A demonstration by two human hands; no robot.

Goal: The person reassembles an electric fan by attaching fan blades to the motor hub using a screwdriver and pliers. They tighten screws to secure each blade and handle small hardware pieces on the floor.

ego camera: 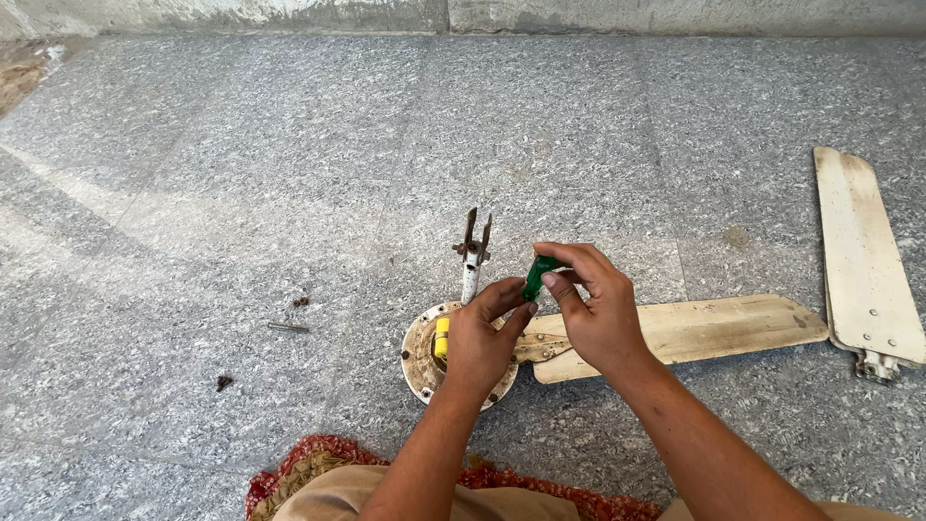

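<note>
Head view shows a small green piece pinched between the thumb and fingers of the right hand, while the left hand closes its fingertips on the lower end of the same piece. Both hold it in the air above a round, rusty fan motor that lies on the grey stone floor. To work it well, the grip should probably stay tight and near the joint, with the wrists steady over the motor, so nothing small drops among the specks of the floor.

A yellow part sits on the motor, and a rod with a forked top stands behind it. 2 cream blades lie to the right, 1 by the motor, 1 apart. A screw and small dark bits lie to the left.

Most of the green piece is covered by fingers, so its shape is unclear. The motor's middle is hidden under the left hand.
</note>
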